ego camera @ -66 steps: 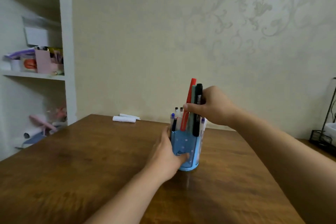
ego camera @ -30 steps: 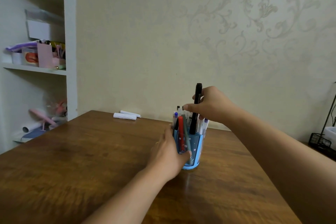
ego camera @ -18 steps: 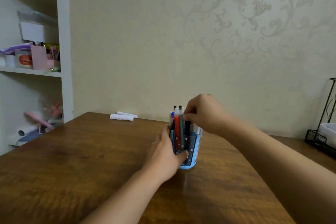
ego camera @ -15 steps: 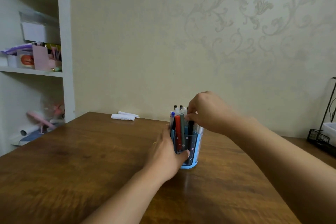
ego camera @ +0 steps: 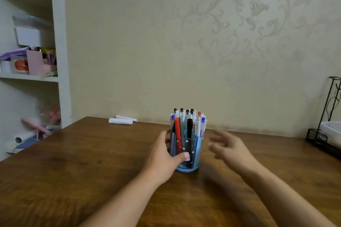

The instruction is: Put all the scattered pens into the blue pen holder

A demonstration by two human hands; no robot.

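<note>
Reaching in from the near edge, the left hand [ego camera: 162, 158] wrapped the left side of the holder [ego camera: 186, 153], thumb pressed across its clear front wall low down and the fingers curled behind, mostly out of sight. The forearm ran back toward the near left and was cut off by the frame.

Just right of the holder and apart from it, the right hand [ego camera: 230, 149] hovered above the table [ego camera: 83, 162], fingers spread loosely and pointing left, empty. Motion blur smeared its fingertips, so their exact outline could not be made out. Its forearm ran off the near right corner.

Upright near the middle of the table stood the holder, packed with pens [ego camera: 188, 118]. A red pen [ego camera: 177, 134], a grey-green one and a black pen [ego camera: 189, 131] stood in the front compartment; behind them rose a cluster of white pens with black, blue and red caps, too crowded to count. The left hand hid the holder's lower left wall.

Far left on the table, by the wall, lay two white rolls [ego camera: 120, 120]. A black wire rack [ego camera: 324, 131] at the right edge was cut off by the frame.
</note>
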